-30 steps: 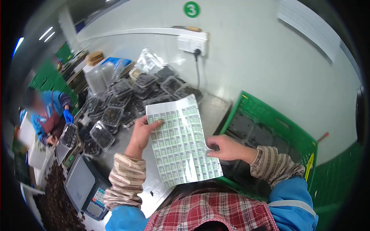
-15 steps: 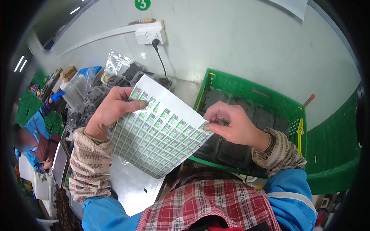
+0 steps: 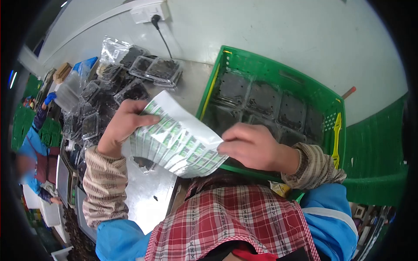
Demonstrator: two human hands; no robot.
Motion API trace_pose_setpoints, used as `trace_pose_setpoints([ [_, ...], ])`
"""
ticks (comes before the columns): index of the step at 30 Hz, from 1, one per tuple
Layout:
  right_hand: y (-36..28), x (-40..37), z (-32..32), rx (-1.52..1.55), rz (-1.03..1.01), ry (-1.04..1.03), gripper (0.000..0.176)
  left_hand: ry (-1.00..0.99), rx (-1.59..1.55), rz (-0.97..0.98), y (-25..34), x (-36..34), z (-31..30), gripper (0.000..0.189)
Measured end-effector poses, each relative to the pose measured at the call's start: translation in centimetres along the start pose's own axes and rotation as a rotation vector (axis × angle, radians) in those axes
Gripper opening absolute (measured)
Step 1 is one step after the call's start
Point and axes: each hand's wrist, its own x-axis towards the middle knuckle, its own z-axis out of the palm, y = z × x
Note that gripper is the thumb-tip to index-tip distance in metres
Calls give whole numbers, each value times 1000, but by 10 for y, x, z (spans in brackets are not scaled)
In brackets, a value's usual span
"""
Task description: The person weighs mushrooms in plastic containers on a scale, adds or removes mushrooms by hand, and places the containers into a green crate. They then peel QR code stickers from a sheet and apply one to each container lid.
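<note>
A white sheet of green-and-white stickers (image 3: 180, 137) is held up between my hands, its lower part curled toward me. My left hand (image 3: 123, 124) grips the sheet's left edge, thumb on top. At the right edge, my right hand (image 3: 252, 147) is closed with fingers and thumb pinched on the sheet's corner; it is slightly blurred. Behind that hand stands a green crate (image 3: 270, 67) holding several clear lidded boxes (image 3: 263, 98) with dark contents. More clear boxes (image 3: 163, 69) of dark contents are piled on the metal table (image 3: 191, 71) beyond my left hand.
A yellow strip-like tool (image 3: 336, 139) hangs at the crate's right side. A plug with a black cable (image 3: 163, 39) sits on the wall behind. At far left is another person in blue (image 3: 37, 143), with one blue-gloved hand (image 3: 50, 98). Another green crate (image 3: 374, 161) stands at right.
My view has tilted down, showing more of the crate and the boxes. The sheet has bent and curled, and my right hand has shifted slightly down and left with its corner.
</note>
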Motion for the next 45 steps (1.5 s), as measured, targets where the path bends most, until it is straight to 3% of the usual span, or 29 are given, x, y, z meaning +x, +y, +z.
trace_pose_setpoints([
  [2, 20, -1, -3, 293, 221, 153, 11, 68, -11, -61, -5, -12, -5, 27],
  [4, 69, -12, -9, 566, 786, 125, 8, 58, -123, -19, -25, -23, -15, 27],
  [6, 122, -44, 27, 532, 892, -74, 11, 52, -159, -15, -30, -29, -8, 27],
  [12, 139, -36, 84, 238, 756, -400, 12, 65, -214, -33, -25, -34, 6, 26],
  [15, 146, -48, 110, -185, 557, -299, 14, 80, -219, -28, -26, -34, 10, 27],
  [16, 147, -48, 109, -180, 552, -297, 14, 89, -218, -19, -28, -34, 11, 27],
  [18, 152, -48, 104, -204, 742, -92, 16, 100, -229, -21, -29, -35, 13, 27],
  [20, 154, -52, 86, -157, 667, 2, 18, 117, -284, -36, -30, -34, 13, 26],
  [22, 110, -34, 48, 359, 805, -123, 17, 137, -285, -22, -29, -30, 14, 26],
  [24, 63, -28, 26, 950, 800, -37, 17, 124, -301, -61, -28, -25, 15, 26],
  [26, 34, -25, 9, 964, 616, -90, 17, 119, -328, -57, -25, -19, 20, 26],
  [32, 18, -28, -10, 679, 623, -107, 26, 24, -344, -54, -17, 2, 28, 27],
  [34, 14, -31, -14, 488, 444, -88, 23, -6, -335, -61, -14, 10, 31, 27],
  [39, 6, -40, -21, 449, 469, -74, 18, -67, -316, -69, -14, 24, 43, 27],
  [41, 4, -46, -24, 322, 363, 7, 13, -56, -249, -103, -19, 32, 43, 28],
  [45, 37, -59, -49, 397, 495, 76, 6, 2, -235, -71, -22, 31, 47, 27],
])
